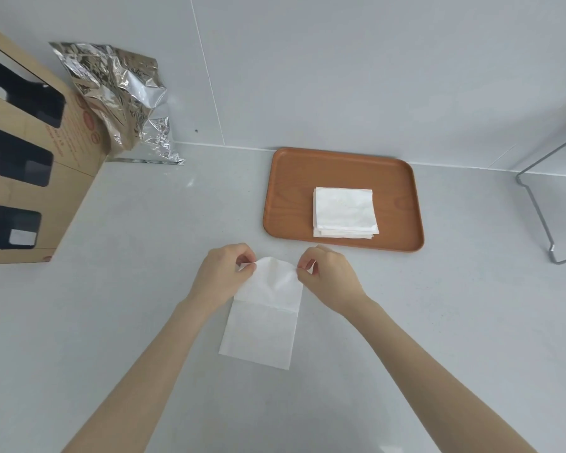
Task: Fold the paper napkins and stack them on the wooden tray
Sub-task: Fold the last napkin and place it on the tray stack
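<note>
A white paper napkin [262,325] lies on the grey counter in front of me, its far half lifted off the surface and curling toward me. My left hand [224,273] pinches the napkin's far left corner. My right hand [329,273] pinches the far right corner. Beyond and to the right sits the wooden tray [291,188], holding a stack of folded napkins [343,212] near its front right part.
A cardboard box [30,165] with dark cut-outs stands at the left, with crumpled silver foil [125,93] leaning beside it against the wall. A metal wire rack [543,204] stands at the far right edge.
</note>
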